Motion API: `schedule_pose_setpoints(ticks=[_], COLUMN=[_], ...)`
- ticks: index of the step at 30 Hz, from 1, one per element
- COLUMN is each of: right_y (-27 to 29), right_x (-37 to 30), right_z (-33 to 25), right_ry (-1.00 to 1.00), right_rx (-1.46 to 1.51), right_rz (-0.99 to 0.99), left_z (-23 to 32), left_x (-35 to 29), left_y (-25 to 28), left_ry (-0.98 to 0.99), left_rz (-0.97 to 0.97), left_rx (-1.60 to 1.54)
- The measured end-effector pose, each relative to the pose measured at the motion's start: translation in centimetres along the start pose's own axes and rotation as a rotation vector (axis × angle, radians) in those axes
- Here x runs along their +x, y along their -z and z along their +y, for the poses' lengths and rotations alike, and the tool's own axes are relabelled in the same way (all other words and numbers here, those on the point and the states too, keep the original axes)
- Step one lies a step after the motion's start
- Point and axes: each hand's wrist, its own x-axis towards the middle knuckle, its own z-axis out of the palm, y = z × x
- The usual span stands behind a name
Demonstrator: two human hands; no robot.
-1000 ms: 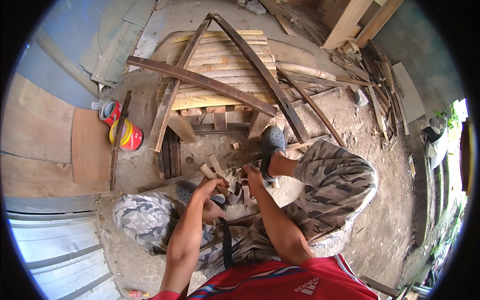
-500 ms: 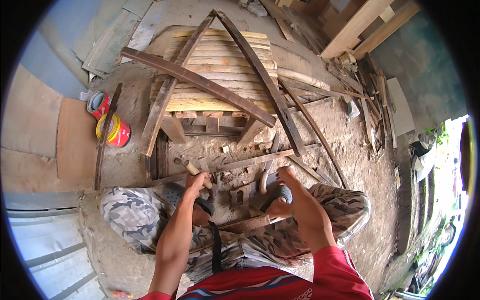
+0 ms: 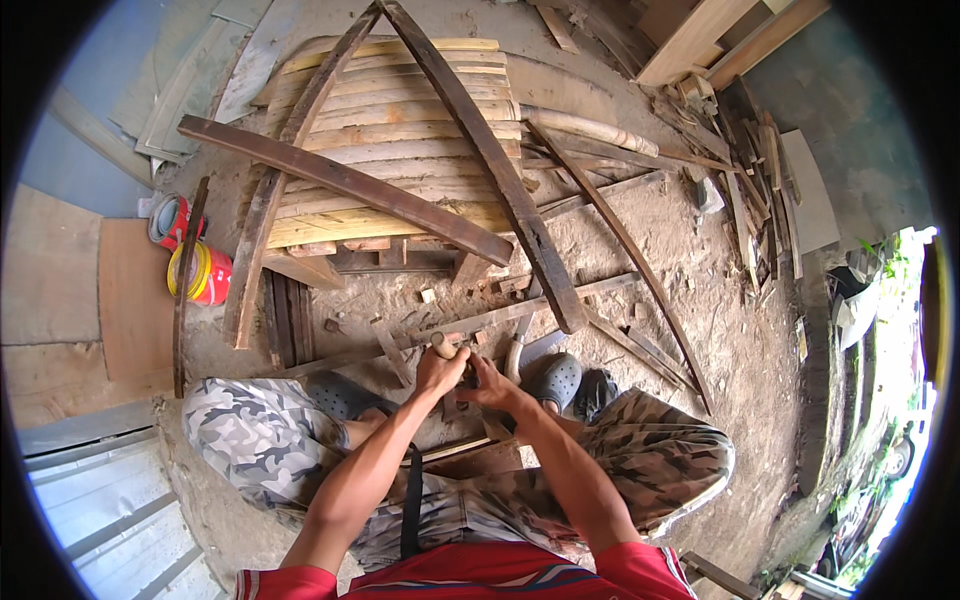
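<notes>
My left hand [image 3: 440,372] is closed round the pale wooden handle [image 3: 443,345] of a tool, whose round end sticks out past the fist. Close against it, my right hand [image 3: 492,386] has its fingers curled at a dark part between the two hands. What those fingers grip is hidden, and so is the tool's working end. Just beyond the right hand, a curved pale handle [image 3: 514,358] lies on the ground. Both hands are low between my camouflage-covered legs, near my dark clogs [image 3: 552,380].
A slatted wooden bench [image 3: 400,130] stands ahead. Long dark beams lean across it, one diagonal beam [image 3: 345,178] on top. Red paint cans [image 3: 212,275] sit at left beside an upright strip. Scrap wood [image 3: 765,190] is piled at right; a long batten [image 3: 540,300] crosses the ground ahead.
My hands have come together: the left moved right with the wooden-handled tool, and the right moved left from beside the clog to meet it. The view has shifted to the right.
</notes>
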Motion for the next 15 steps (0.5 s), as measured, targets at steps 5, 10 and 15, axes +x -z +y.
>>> schedule_pose_setpoints(ticks=[5,10,15], right_y=[-0.3,-1.0,-4.2], right_x=[0.3,0.6,0.4], right_z=[-1.6,-1.9,1.9], right_ry=[-0.054,-0.211,-0.086], right_rx=[-0.243,-0.071,0.328], right_rz=[0.090,0.098,0.368], left_z=[-1.0,-0.7,-8.4], left_x=[0.3,1.3,6.2], left_y=[-1.7,1.4,8.1], left_ry=[-0.103,-0.179,-0.430], left_rz=[0.047,-0.254,0.599], left_rx=[0.044,0.228,0.145])
